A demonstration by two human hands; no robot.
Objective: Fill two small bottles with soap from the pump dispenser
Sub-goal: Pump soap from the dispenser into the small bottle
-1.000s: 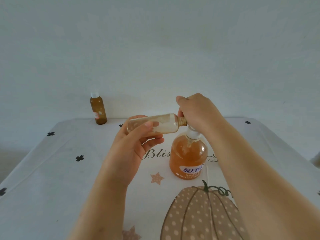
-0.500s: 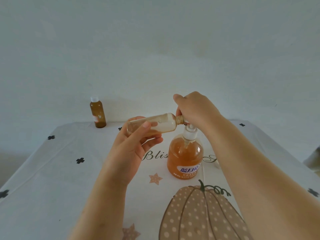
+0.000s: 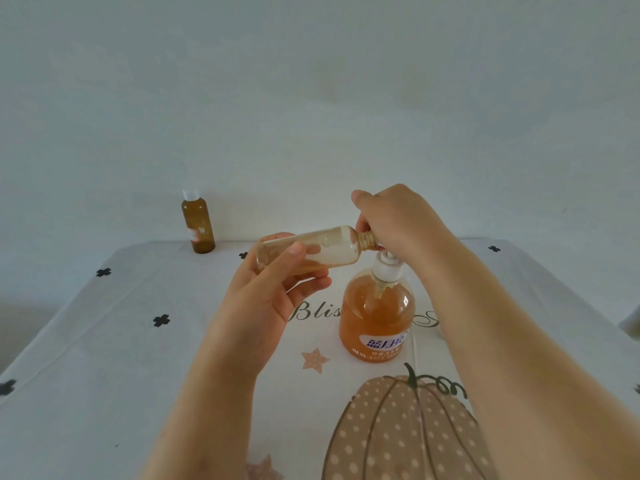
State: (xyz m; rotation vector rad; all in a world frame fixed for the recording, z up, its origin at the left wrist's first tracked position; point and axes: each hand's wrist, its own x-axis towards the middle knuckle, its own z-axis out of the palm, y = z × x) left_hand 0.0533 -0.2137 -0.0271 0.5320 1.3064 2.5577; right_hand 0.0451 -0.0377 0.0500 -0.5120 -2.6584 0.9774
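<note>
Your left hand (image 3: 273, 289) grips the small clear bottle (image 3: 311, 251) near its base, with the thumb laid across the near side and the fingers curled underneath. The bottle lies almost on its side above the table, its uncapped threaded neck pointing right and tipped a little upward. A thin layer of pale amber soap sits along its lower wall, and the rest looks clear. Your right hand (image 3: 391, 220) is curled down over the head of the pump dispenser (image 3: 377, 317), gripping it from above (the nozzle itself is hidden under your fingers, so you cannot tell whether it sits inside the neck). The bottle's mouth meets that hand right at the pump head. The dispenser stands upright on the tablecloth (image 3: 104, 341), just behind the printed pumpkin (image 3: 398, 431), and is mostly full of orange soap, with a blue and white label low on its front. A second small bottle (image 3: 198, 225), amber and closed with a white cap, stands upright at the far left edge of the table, well apart from both hands.
</note>
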